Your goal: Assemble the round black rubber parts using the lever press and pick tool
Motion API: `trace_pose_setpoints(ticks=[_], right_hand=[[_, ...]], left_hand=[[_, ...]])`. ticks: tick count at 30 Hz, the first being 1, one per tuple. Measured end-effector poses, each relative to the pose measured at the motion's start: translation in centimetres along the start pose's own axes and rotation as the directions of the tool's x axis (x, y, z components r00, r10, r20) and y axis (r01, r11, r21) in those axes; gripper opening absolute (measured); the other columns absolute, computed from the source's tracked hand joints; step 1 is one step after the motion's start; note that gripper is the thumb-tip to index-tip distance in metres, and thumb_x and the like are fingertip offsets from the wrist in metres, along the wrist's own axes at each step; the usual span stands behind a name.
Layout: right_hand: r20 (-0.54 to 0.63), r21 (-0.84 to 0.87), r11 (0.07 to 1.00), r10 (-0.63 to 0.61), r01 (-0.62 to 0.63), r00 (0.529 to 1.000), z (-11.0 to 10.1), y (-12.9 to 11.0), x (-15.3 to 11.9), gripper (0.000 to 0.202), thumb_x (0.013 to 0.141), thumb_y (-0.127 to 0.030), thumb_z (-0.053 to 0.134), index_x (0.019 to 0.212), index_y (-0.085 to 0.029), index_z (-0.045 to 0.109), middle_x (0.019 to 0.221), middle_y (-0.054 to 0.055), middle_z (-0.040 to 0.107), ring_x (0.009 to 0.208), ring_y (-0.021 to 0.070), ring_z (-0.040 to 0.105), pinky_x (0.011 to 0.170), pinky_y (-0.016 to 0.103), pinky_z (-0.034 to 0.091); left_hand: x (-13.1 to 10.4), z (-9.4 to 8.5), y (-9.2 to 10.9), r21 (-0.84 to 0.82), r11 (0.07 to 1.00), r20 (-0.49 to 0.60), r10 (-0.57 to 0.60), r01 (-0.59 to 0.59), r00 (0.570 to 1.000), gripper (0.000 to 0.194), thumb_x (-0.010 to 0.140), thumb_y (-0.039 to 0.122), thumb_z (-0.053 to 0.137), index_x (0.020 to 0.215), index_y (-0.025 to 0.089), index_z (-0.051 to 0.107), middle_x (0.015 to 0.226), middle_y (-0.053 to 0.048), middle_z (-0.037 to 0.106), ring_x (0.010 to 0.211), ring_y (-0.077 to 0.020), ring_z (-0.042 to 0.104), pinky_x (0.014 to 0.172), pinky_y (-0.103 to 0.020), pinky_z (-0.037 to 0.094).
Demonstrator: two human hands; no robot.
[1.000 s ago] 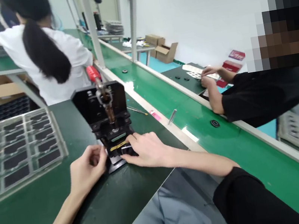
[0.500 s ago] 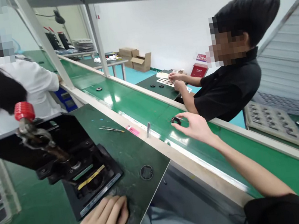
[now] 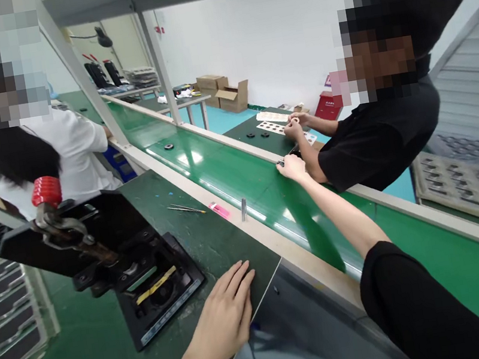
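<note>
My right hand [image 3: 294, 168] is stretched across the green conveyor belt [image 3: 228, 163] to its far rail. It pinches a small black ring [image 3: 280, 163], of which only an edge shows past the fingers. My left hand [image 3: 228, 302] lies palm down near the edge of the dark green table [image 3: 145, 188], fingers extended. Whatever is under that palm is hidden. Left of it stands a black clamp fixture [image 3: 167, 294] with a red-gripped lever [image 3: 46, 192] and a yellow strip across its bed.
Tweezers [image 3: 186, 209], a pink item [image 3: 219, 209] and small metal pins [image 3: 243, 209] lie near the belt. Another black ring [image 3: 169, 146] rests on the belt. One co-worker [image 3: 378, 133] sits opposite, another [image 3: 75, 151] at left. Trays [image 3: 12, 325] stand at far left.
My right hand has carried the black ring farther across the belt to the far rail. My left hand has slid right from the fixture's front, over where a round disc lay; the disc is now hidden.
</note>
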State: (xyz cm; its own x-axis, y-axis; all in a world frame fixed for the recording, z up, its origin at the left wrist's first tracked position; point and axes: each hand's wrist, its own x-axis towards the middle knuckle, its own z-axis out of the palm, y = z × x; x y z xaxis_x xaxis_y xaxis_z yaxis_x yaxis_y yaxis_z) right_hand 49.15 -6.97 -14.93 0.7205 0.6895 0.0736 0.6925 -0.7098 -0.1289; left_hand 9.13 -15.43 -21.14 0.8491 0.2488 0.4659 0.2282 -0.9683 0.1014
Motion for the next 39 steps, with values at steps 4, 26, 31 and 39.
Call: trace_pose_setpoints(ticks=[4, 26, 31, 39], right_hand=[[-0.013, 0.030, 0.997, 0.077, -0.077, 0.997, 0.5, 0.5, 1.6, 0.043, 0.104, -0.034, 0.048, 0.129, -0.003, 0.064, 0.128, 0.029, 0.065, 0.118, 0.0321, 0.067, 0.096, 0.036, 0.051], [-0.439, 0.449, 0.551, -0.550, 0.703, 0.711, -6.8, 0.3, -16.7, 0.036, 0.104, -0.042, 0.049, 0.104, -0.021, 0.079, 0.099, 0.008, 0.070, 0.089, 0.0184, 0.065, 0.084, 0.033, 0.053], [-0.387, 0.733, 0.233, -0.631, 0.639, 0.673, -7.3, -4.5, -21.7, 0.042, 0.104, -0.049, 0.050, 0.098, -0.018, 0.077, 0.087, 0.004, 0.071, 0.068, 0.0118, 0.063, 0.067, 0.027, 0.057], [-0.388, 0.770, 0.119, -0.694, 0.627, 0.607, -2.1, -11.9, -25.2, 0.039, 0.103, -0.050, 0.052, 0.101, -0.019, 0.076, 0.095, 0.006, 0.076, 0.070, 0.0137, 0.069, 0.069, 0.030, 0.065]], left_hand=[[-0.2, -0.1, -0.6, -0.033, 0.999, -0.032, -0.021, 0.020, 0.999, 0.038, 0.106, 0.022, 0.041, 0.138, 0.014, 0.060, 0.140, -0.011, 0.067, 0.129, -0.0230, 0.066, 0.106, -0.036, 0.060], [-2.0, -1.1, -0.5, -0.079, 0.997, -0.095, -0.020, 0.012, 0.995, 0.033, 0.103, 0.027, 0.046, 0.127, 0.018, 0.066, 0.128, -0.009, 0.074, 0.116, -0.0255, 0.072, 0.097, -0.040, 0.064], [-4.8, -2.4, -0.7, -0.084, 0.996, -0.079, -0.029, 0.022, 0.996, 0.033, 0.101, 0.027, 0.048, 0.128, 0.018, 0.065, 0.130, -0.010, 0.072, 0.118, -0.0267, 0.071, 0.098, -0.041, 0.064], [-7.6, -4.2, 0.9, -0.206, 0.969, 0.050, -0.129, 0.137, 0.990, 0.036, 0.100, 0.021, 0.047, 0.132, 0.015, 0.062, 0.134, -0.014, 0.068, 0.132, -0.0268, 0.061, 0.110, -0.043, 0.056]])
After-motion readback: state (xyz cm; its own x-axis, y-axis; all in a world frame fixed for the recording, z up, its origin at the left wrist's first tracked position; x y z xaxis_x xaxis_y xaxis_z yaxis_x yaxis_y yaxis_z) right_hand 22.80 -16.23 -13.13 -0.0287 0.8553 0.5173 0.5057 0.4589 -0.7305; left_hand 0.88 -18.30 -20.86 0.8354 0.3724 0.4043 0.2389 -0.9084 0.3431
